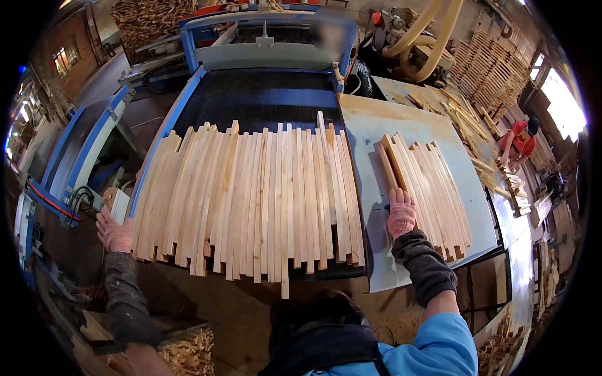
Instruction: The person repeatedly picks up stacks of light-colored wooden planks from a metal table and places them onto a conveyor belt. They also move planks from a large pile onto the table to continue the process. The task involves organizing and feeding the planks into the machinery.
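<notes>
My left hand, in a pink work glove, is at the left side of the machine with its fingers apart. It is against or just beside a small pale box with a round knob-like part on top. My right hand, gloved alike, lies with fingers stretched forward on the near part of a wooden strip. That strip is at the left edge of a smaller group of pale strips on a grey-blue board. A wide row of wooden strips, with uneven ends, covers the near part of the dark conveyor belt.
A blue-framed machine gantry spans the belt's far end. Loose strips lie beyond the board at right, near stacked timber and a yellowish hose. A co-worker in red bends over wood at far right. Cut wood is piled at lower left.
</notes>
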### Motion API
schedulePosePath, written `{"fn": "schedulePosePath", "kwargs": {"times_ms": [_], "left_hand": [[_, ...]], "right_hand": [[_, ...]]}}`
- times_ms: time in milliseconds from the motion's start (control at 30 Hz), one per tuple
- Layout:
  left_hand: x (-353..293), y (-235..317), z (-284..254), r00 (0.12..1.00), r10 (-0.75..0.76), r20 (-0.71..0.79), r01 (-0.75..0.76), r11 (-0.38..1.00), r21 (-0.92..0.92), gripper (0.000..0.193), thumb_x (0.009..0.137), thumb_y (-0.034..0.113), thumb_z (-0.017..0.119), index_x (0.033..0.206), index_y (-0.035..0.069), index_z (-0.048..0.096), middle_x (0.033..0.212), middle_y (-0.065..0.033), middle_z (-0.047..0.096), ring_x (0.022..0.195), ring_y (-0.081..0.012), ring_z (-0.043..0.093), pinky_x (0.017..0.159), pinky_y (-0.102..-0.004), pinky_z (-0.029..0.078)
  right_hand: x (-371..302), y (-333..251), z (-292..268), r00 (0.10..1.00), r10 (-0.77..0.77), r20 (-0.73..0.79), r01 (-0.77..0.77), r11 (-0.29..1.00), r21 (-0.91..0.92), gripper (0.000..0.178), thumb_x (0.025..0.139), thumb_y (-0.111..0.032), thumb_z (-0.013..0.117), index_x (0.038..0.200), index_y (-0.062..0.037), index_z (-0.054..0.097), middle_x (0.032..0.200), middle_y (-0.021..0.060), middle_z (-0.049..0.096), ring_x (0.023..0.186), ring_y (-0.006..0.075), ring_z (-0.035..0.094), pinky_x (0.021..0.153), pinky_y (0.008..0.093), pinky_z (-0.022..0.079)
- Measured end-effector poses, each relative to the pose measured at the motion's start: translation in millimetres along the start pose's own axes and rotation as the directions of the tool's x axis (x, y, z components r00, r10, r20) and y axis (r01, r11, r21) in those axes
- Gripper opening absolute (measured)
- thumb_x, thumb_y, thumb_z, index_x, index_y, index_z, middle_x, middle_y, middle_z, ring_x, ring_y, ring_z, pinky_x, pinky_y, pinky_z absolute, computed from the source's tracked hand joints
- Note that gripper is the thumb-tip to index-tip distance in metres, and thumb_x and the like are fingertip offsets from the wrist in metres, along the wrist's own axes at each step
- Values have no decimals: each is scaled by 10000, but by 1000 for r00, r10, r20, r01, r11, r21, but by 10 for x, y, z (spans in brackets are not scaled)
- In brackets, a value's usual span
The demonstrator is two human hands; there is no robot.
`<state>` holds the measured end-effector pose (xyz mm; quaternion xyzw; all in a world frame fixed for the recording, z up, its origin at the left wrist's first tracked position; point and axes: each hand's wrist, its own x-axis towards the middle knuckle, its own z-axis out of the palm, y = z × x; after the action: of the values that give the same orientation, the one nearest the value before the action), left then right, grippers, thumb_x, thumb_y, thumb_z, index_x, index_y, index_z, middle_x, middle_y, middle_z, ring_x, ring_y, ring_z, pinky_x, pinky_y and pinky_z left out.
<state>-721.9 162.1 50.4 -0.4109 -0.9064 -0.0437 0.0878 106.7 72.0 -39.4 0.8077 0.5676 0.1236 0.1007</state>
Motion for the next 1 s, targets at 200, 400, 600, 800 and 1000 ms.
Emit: {"fn": "schedulePosePath", "kwargs": {"times_ms": [200, 400, 600, 800, 1000], "left_hand": [[404, -153, 103, 989, -12, 150, 5, 999, 45, 1013, 961, 479, 725, 1745, 148, 177, 1808, -137, 203, 1657, -361, 205, 1324, -548, 231], [647, -368, 306, 999, 51, -9, -50, 998, 38, 934, 970, 381, 728, 1726, 133, 240, 1808, -107, 222, 1646, -338, 252, 1306, -539, 279], [731, -322, 307, 991, 119, 66, -123, 990, 70, 957, 926, 301, 745, 1721, 113, 246, 1787, -147, 268, 1640, -331, 270, 1307, -519, 287], [740, -493, 344, 993, 119, 2, -116, 968, -222, 959, 902, 254, 766, 1699, 33, 280, 1726, -253, 343, 1588, -381, 356, 1285, -482, 321], [-935, -15, 413, 903, 429, 24, 22, 11, -1000, 371, 1098, 270, 653, 1379, 31, 685, 1257, -52, 678, 1139, -146, 636, 982, -312, 532]], "right_hand": [[191, -127, -104, 987, 142, -80, -103, 923, 371, 717, 929, -83, 631, 1623, -99, 453, 1220, 196, 714, 1170, 380, 662, 1025, 458, 547], [465, -701, -151, 974, -97, 204, -207, -16, 978, 683, 1058, -183, 700, 1643, 22, 412, 1470, 188, 669, 1345, 286, 633, 1105, 361, 499], [514, -813, 63, 987, -25, 159, -157, 54, 986, 706, 1054, -256, 706, 1625, 50, 424, 1513, 220, 638, 1415, 295, 594, 1166, 349, 457], [644, -972, 100, 988, 42, 150, -152, 30, 988, 656, 1048, -301, 696, 1573, 45, 509, 1444, 215, 687, 1343, 278, 647, 1138, 344, 479], [504, -879, 99, 981, -11, 194, -174, -492, 853, 677, 1081, -253, 703, 1616, 66, 436, 1536, 162, 595, 1380, 204, 572, 1166, 313, 441]]}}
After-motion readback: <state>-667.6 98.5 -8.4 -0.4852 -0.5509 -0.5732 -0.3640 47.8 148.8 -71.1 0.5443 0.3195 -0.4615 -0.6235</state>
